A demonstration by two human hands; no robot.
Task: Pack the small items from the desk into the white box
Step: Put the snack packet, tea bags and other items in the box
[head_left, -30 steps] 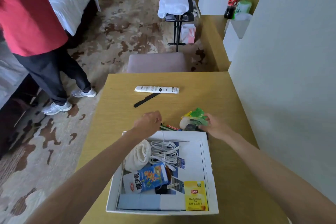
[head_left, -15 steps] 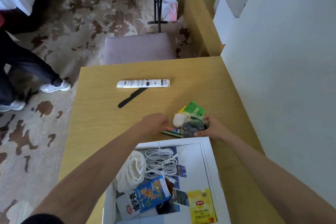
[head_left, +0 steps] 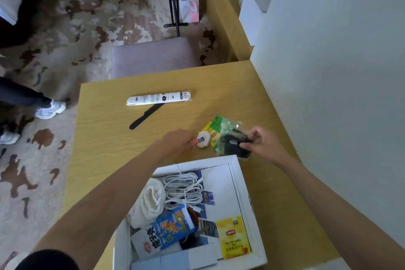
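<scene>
The dark bagged bundle [head_left: 233,146] has come up off the desk [head_left: 105,138] since a moment ago, pinched in the right hand [head_left: 259,146], so it looks ready to go into the white box [head_left: 237,173] just below. The left hand [head_left: 175,143] closes on a small tube [head_left: 198,140] beside a pale round item [head_left: 204,140].

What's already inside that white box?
In the white box: a coiled white cable, a rolled white cloth, a blue snack packet and a yellow Lipton tea bag. Whatever lies beneath them is covered.
</scene>
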